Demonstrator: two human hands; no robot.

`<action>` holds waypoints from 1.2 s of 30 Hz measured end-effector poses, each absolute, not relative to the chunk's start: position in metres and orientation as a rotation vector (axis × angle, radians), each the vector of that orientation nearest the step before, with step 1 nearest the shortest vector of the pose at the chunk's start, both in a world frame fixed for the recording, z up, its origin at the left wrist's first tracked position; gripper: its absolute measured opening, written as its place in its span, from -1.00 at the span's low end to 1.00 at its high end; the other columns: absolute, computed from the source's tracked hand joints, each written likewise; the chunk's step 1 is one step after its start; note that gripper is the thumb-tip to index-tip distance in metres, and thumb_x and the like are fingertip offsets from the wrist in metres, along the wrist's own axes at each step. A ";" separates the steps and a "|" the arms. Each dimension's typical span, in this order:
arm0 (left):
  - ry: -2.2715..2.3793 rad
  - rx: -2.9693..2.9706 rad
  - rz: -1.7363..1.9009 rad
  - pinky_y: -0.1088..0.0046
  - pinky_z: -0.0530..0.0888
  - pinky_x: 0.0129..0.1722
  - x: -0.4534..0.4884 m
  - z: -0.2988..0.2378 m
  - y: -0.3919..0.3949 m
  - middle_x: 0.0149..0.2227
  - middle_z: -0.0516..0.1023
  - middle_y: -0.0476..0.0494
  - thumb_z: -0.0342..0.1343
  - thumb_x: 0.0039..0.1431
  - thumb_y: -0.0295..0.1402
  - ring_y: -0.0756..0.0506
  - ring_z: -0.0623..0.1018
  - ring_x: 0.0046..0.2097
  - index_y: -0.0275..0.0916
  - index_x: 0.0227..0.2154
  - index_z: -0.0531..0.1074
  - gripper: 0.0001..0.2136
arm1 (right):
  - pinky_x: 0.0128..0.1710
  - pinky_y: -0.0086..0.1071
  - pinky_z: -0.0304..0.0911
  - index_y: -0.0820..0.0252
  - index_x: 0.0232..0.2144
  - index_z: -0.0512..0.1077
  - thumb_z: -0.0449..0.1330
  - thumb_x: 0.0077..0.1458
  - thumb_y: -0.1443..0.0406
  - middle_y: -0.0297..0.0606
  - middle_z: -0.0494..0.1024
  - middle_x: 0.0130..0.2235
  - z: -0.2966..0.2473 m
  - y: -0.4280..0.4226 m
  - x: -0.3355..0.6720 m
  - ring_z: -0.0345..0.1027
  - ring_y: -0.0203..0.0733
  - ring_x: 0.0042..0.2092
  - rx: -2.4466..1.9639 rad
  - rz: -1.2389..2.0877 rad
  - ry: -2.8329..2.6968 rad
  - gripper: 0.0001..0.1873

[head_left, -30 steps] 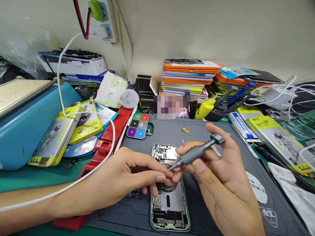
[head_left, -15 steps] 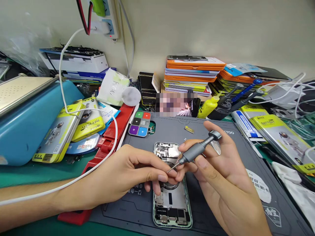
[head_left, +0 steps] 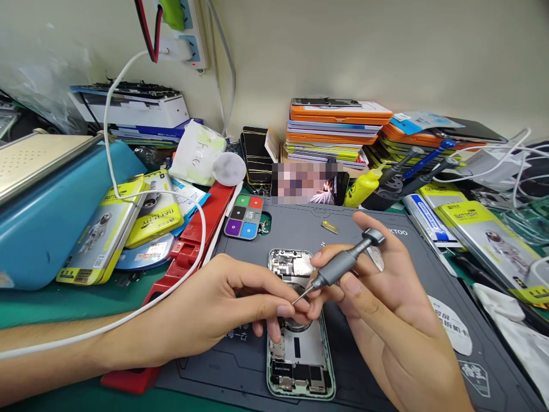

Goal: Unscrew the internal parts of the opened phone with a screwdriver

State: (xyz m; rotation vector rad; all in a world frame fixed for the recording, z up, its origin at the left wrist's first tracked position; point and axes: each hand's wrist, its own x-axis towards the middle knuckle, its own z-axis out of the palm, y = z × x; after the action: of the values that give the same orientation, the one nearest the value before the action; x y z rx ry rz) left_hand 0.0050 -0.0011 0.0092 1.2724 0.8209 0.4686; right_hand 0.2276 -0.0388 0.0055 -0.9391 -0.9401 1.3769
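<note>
Right hand [head_left: 386,309] pinches a screwdriver [head_left: 343,264] tilted over the opened phone [head_left: 298,343] mid-mat [head_left: 429,366]; left hand [head_left: 214,315] pinches at its tip, steadying it.

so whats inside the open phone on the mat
Inside the open phone, metal plates show at the top and small dark parts near the bottom. The left hand, right hand and screwdriver cover most of the round part in the middle.
</note>
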 end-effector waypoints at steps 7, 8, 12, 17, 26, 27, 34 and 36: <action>0.788 1.246 0.484 0.67 0.60 -0.27 0.006 0.008 -0.001 -0.14 0.82 -0.03 0.32 0.43 -0.30 0.04 0.69 -0.30 -0.11 -0.12 0.80 -0.85 | -0.33 -0.34 0.64 -0.26 0.27 0.31 0.36 0.34 0.25 -0.33 0.71 -0.14 0.006 -0.039 0.229 0.65 -0.21 -0.38 -0.936 1.381 -0.955 -0.44; 0.787 1.243 0.485 0.68 0.60 -0.27 0.006 0.009 -0.001 -0.14 0.82 -0.02 0.32 0.43 -0.31 0.04 0.69 -0.30 -0.10 -0.12 0.80 -0.85 | -0.33 -0.35 0.64 -0.26 0.28 0.31 0.36 0.35 0.25 -0.33 0.71 -0.14 0.006 -0.039 0.229 0.65 -0.22 -0.38 -0.939 1.377 -0.956 -0.45; 0.802 1.245 0.481 0.68 0.59 -0.28 0.007 0.010 -0.001 -0.22 0.82 -0.01 0.31 0.42 -0.33 0.03 0.70 -0.30 -0.11 -0.15 0.81 -0.85 | -0.34 -0.33 0.64 -0.24 0.28 0.31 0.35 0.35 0.25 -0.32 0.71 -0.15 0.005 -0.038 0.228 0.65 -0.20 -0.39 -0.950 1.356 -0.957 -0.45; 0.794 1.280 0.468 0.62 0.60 -0.29 0.004 0.007 -0.002 -0.24 0.81 -0.05 0.29 0.44 -0.31 -0.03 0.74 -0.27 -0.13 -0.11 0.80 -0.83 | -0.36 -0.32 0.63 -0.23 0.28 0.31 0.37 0.33 0.25 -0.32 0.71 -0.15 0.005 -0.039 0.227 0.64 -0.20 -0.41 -0.926 1.392 -0.951 -0.43; 0.829 1.361 0.415 0.63 0.58 -0.25 0.004 0.003 -0.002 -0.18 0.82 -0.06 0.20 0.51 -0.23 0.02 0.68 -0.29 -0.21 -0.08 0.76 -0.75 | -0.26 -0.33 0.66 -0.20 0.34 0.31 0.31 0.40 0.23 -0.30 0.69 -0.16 0.008 -0.026 0.238 0.62 -0.16 -0.27 -1.031 1.120 -1.074 -0.45; 0.821 1.354 0.410 0.62 0.58 -0.26 0.004 0.002 -0.003 -0.21 0.82 -0.08 0.19 0.52 -0.22 0.02 0.67 -0.31 -0.23 -0.09 0.75 -0.73 | -0.25 -0.30 0.66 -0.24 0.35 0.30 0.33 0.38 0.24 -0.30 0.67 -0.14 0.008 -0.025 0.239 0.62 -0.12 -0.20 -1.066 1.011 -1.136 -0.41; 0.838 1.319 0.411 0.62 0.52 -0.31 0.004 0.000 -0.003 -0.32 0.79 -0.08 0.11 0.56 -0.07 0.03 0.58 -0.36 -0.25 -0.19 0.64 -0.63 | -0.20 -0.24 0.63 -0.28 0.37 0.19 0.22 0.45 0.39 -0.30 0.53 -0.02 -0.012 -0.019 0.239 0.54 -0.16 -0.07 -1.047 0.622 -1.591 -0.39; 0.845 1.274 0.419 0.61 0.46 -0.37 0.004 0.000 -0.002 -0.41 0.74 -0.05 0.13 0.54 -0.01 0.04 0.53 -0.42 -0.24 -0.25 0.61 -0.60 | -0.16 -0.23 0.63 -0.27 0.40 0.15 0.20 0.47 0.41 -0.26 0.50 0.05 -0.018 -0.020 0.240 0.54 -0.17 -0.03 -1.057 0.603 -1.650 -0.36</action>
State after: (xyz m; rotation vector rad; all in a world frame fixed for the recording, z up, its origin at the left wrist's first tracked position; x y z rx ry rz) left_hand 0.0043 -0.0023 0.0001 1.2742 0.8450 0.4193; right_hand 0.2397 -0.0198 -0.0181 -1.0573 -1.6500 0.6026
